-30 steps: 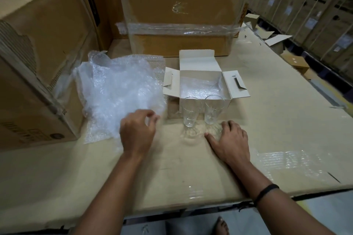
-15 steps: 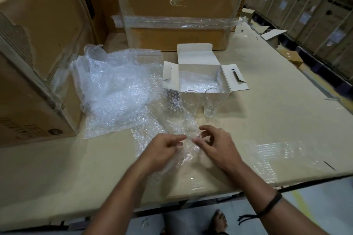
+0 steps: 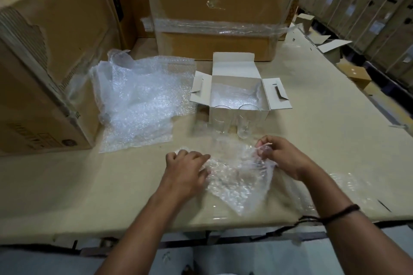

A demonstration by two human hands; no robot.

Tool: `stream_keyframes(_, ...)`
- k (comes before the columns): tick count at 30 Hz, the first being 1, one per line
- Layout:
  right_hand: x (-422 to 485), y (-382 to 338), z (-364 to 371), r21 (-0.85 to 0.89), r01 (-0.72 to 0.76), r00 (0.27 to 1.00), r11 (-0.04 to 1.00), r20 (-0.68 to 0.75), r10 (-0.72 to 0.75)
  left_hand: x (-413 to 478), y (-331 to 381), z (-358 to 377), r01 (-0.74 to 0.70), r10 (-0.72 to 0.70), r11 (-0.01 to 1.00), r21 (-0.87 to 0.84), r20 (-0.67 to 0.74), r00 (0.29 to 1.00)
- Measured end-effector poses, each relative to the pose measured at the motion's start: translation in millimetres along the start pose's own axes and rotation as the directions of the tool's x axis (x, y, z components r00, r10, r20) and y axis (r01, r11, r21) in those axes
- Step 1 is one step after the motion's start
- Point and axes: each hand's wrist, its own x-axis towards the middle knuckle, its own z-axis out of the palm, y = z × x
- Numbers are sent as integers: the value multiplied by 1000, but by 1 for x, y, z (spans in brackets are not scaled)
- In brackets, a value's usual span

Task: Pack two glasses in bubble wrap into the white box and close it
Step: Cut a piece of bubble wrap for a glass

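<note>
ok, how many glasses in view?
2. The left glass and right glass stand side by side on the table, just in front of the open white box. None shows inside the box, though its wrap could hide one.

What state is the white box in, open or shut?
Open. The white box's lid stands up at the back, both side flaps are spread outward, and bubble wrap shows inside.
</note>
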Motion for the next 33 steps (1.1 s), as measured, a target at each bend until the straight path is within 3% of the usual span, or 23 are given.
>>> stream_keyframes(3, 7, 4, -29, -368, 2, 998, 930, -51, -22, -1, 16, 12, 118, -123, 992, -41, -173, 977)
stream_keyframes(5, 11, 5, -36, -450, 32, 996, 893, -64, -68, 1, 23, 19, 251, -262, 964, -86, -162, 951)
stream_keyframes(7, 14, 8, -38, -425, 52, 992, 904, -81, -95, 2, 25, 26, 330, -346, 935, -129, -127, 930)
stream_keyframes(12, 16, 12, -47, -22, -81, 997, 996, 1, 81, 13, 29, 25, 392, -441, 856, -337, -82, 894)
stream_keyframes(14, 17, 10, -52, -37, -89, 995, 995, 42, 91, 15, 27, 23, 390, -472, 806, -445, -86, 877)
stream_keyframes(16, 18, 9, -57, -69, -68, 997, 995, 21, 70, 15, 24, 18, 406, -558, 671, -620, -62, 828)
stream_keyframes(17, 19, 8, -60, -60, -62, 998, 996, 0, 62, 15, 22, 14, 427, -592, 626, -653, -41, 805)
stream_keyframes(19, 20, 6, -68, -148, -17, 998, 989, -66, 7, 16, 18, 5, 492, -616, 638, -593, -9, 788)
stream_keyframes(20, 19, 3, -72, -338, 18, 991, 941, -122, -63, 16, 18, 1, 522, -619, 656, -545, 7, 785)
stream_keyframes(22, 12, -1, -73, -703, 95, 936, 705, -179, -305, 17, 18, -4, 564, -624, 700, -437, 9, 781)
stream_keyframes(23, 4, -4, -68, -770, 154, 893, 619, -159, -420, 17, 20, -5, 576, -627, 717, -392, -2, 779)
stream_keyframes(25, -12, -4, -49, -760, 339, 820, 555, -51, -570, 16, 23, -5, 578, -627, 732, -361, -23, 779)
stream_keyframes(27, -20, 9, -26, -756, 457, 810, 468, 137, -570, 15, 26, -4, 559, -618, 737, -379, -43, 785)
stream_keyframes(29, -19, 25, -11, -814, 451, 865, 366, 299, -402, 13, 27, -3, 535, -610, 728, -429, -50, 791)
stream_keyframes(31, -16, 35, -5, -855, 407, 897, 323, 306, -320, 10, 25, -3, 512, -601, 683, -521, -3, 799)
stream_keyframes(33, -14, 36, -2, -858, 383, 894, 343, 251, -371, 4, 22, -2, 469, -544, 616, -632, 89, 834)
